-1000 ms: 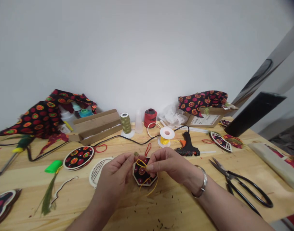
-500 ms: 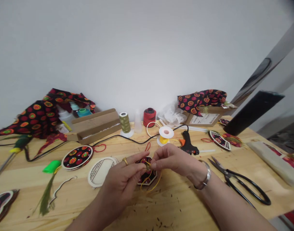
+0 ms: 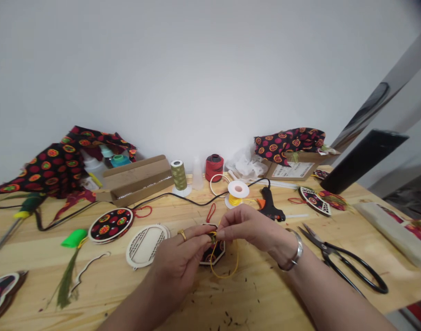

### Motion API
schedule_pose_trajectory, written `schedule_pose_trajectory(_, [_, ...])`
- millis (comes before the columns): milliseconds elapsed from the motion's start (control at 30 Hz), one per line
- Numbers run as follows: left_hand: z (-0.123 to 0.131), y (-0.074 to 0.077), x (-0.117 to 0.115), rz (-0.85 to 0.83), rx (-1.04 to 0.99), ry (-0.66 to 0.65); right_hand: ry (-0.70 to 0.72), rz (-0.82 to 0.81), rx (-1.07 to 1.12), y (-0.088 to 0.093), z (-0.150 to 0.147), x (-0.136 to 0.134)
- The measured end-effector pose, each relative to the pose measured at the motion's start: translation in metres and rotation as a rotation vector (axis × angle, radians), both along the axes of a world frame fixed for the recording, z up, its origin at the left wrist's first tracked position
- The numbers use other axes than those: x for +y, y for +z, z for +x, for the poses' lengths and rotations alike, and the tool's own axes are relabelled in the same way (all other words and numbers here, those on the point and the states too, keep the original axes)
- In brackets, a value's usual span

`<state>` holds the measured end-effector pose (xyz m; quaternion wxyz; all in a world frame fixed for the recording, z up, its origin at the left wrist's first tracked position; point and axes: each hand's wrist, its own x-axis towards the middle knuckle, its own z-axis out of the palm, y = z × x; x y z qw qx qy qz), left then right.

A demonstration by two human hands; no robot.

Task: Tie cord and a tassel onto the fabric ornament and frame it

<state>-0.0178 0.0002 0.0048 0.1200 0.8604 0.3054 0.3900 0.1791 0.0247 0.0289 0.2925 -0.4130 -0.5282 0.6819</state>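
Note:
Over a dark patterned ornament with a pale wooden rim [image 3: 215,256], my two hands meet at the fingertips. My left hand [image 3: 183,250], with a gold ring, pinches a small olive-green piece that the fingers mostly cover. A thin yellow cord [image 3: 227,277] loops down from this spot. My right hand [image 3: 240,225] is closed, thumb against index finger, on the yellow cord beside the left fingertips. Behind the hands, a red cord loop [image 3: 211,212] lies on the table. Left of them rests a round pale wooden frame [image 3: 146,246].
Black-handled scissors [image 3: 348,259] lie at right. A glue gun [image 3: 270,205] and a spool of yellow cord [image 3: 236,195] stand behind the hands. At left are a round fabric ornament [image 3: 110,225], a green tassel [image 3: 68,280] and a screwdriver [image 3: 19,220]. Cardboard boxes [image 3: 141,180] line the wall.
The yellow cord's loop has swung right and widened below the hands. My left index finger has lowered and curled in towards the pinch. The right hand has barely moved.

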Motion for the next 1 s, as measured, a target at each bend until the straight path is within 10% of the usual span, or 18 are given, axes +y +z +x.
schedule_pose_trajectory(600, [0.003, -0.001, -0.002, 0.013, -0.036, 0.042, -0.030, -0.008, 0.066, 0.002, -0.003, -0.002])
schedule_pose_trajectory(867, [0.004, 0.005, -0.005, -0.244, -0.105, 0.070, 0.006, 0.034, -0.025, -0.002, -0.002, 0.000])
schedule_pose_trajectory(1000, [0.004, 0.009, -0.004, -0.460, -0.132, 0.104, -0.010, 0.327, -0.299, 0.012, -0.003, -0.006])
